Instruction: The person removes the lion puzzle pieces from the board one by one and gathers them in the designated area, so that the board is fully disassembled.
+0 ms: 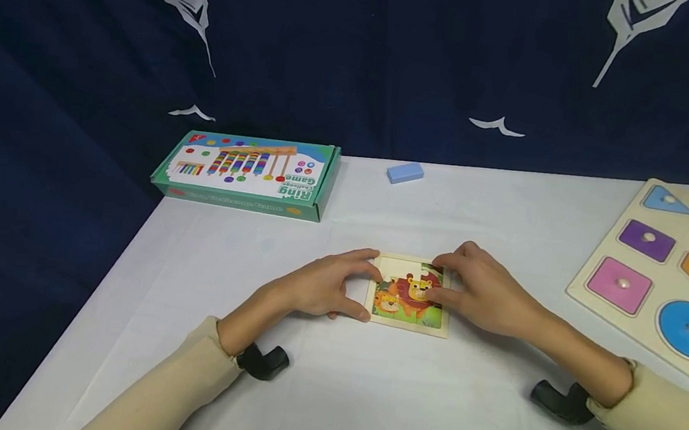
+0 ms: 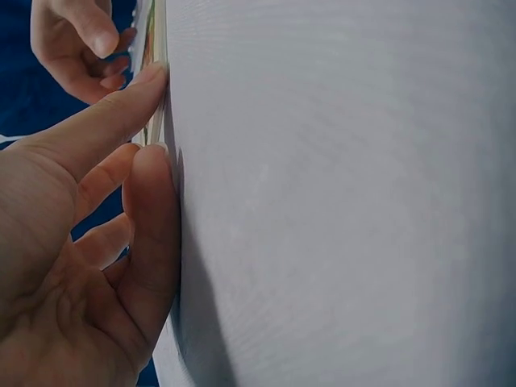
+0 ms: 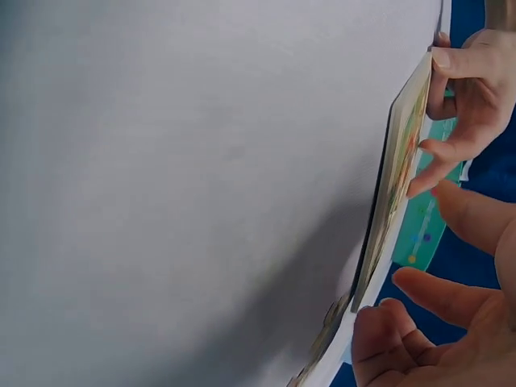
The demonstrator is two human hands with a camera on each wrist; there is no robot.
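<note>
A small wooden jigsaw puzzle (image 1: 409, 295) with lions on it lies flat on the table, its frame pale. Toward its upper left is a pale patch without picture. My left hand (image 1: 331, 284) holds the frame by its left edge, thumb low and fingers higher up; the left wrist view shows the thumb on the edge of the frame (image 2: 160, 40). Over the right side of the puzzle is my right hand (image 1: 487, 293), thumb and forefinger apart. The right wrist view shows its fingers (image 3: 439, 298) spread, no piece visible between them. Whether they touch the puzzle I cannot tell.
A green ring game box (image 1: 244, 173) lies at the back left, and a blue block (image 1: 405, 173) at the back middle. On the right is a large knobbed shape board (image 1: 600, 305). Low in the right wrist view, thin flat pieces (image 3: 326, 330) lie beside the puzzle.
</note>
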